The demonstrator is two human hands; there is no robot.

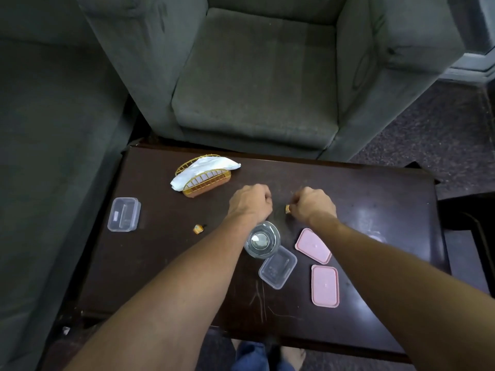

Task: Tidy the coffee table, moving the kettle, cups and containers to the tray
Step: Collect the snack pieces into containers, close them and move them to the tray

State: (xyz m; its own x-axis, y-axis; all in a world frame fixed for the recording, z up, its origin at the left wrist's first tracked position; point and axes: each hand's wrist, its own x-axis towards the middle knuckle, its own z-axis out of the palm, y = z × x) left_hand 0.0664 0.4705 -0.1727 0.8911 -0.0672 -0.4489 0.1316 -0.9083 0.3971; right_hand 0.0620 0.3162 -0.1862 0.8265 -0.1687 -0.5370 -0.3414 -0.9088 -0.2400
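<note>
Container one (123, 214) sits at the left edge of the table (375, 188), container two (277, 266) toward the front against the glass cup (262, 239), pink lids (313, 245) beside it. No tray or kettle in view, so nothing looks moved. Right hand (312, 207) pinches a small orange wrapper (288, 209); left hand (250, 202) is curled, can't tell on what. Napkin holder (206, 179) far-left.

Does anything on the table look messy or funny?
Yes. The napkins flop sideways out of the gold holder. The left container and the near container sit open, with the pink lids lying apart from them. A small orange piece lies loose, and pale scratches mark the table.
</note>
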